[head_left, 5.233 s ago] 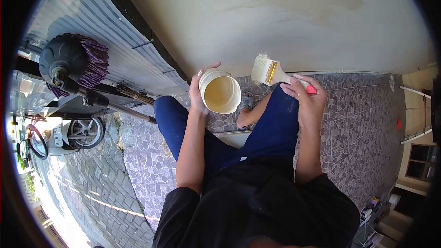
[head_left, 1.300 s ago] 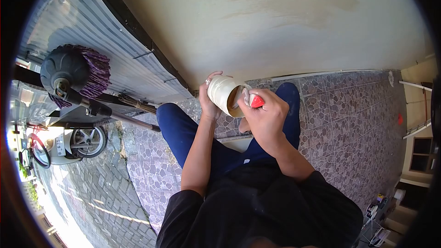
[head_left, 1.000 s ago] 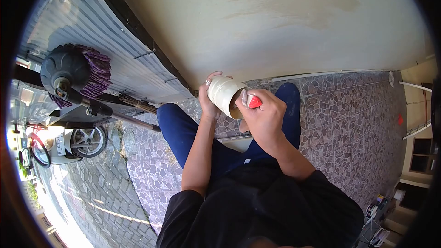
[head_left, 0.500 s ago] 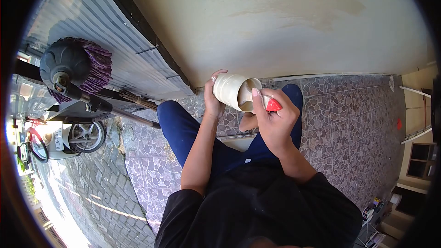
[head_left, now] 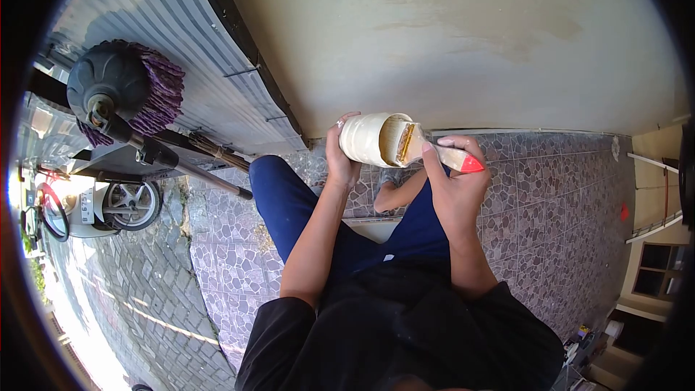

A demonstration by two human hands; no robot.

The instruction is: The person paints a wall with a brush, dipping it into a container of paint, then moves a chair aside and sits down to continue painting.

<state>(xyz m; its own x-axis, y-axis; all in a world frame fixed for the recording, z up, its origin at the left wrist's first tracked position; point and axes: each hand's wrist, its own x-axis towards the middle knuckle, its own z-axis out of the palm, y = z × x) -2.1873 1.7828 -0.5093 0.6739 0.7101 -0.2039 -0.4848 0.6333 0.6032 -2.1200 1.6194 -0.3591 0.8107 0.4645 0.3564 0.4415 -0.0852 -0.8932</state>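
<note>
A cream-coloured paint container [head_left: 362,139] lies tilted in my left hand [head_left: 340,156], its open mouth facing right. My left fingers are wrapped round its far side and base. In my right hand [head_left: 457,181] is a paintbrush [head_left: 449,156] with a pale handle and a red tip. The brush's metal band shows at the container's mouth, and its bristles are at the inner rim. Whitish paint coats the inside of the container; how much it holds cannot be seen.
A pale wall [head_left: 449,43] with damp-looking patches rises in front. To the left are a purple mop [head_left: 159,90] with a long pole, a twig broom [head_left: 217,150], corrugated sheeting [head_left: 159,14] and a parked motorbike [head_left: 130,205]. Patterned tiles [head_left: 536,210] cover the floor.
My right hand has moved right and drawn the brush partly out of the container, so its metal band now shows. The container has turned slightly in my left hand.
</note>
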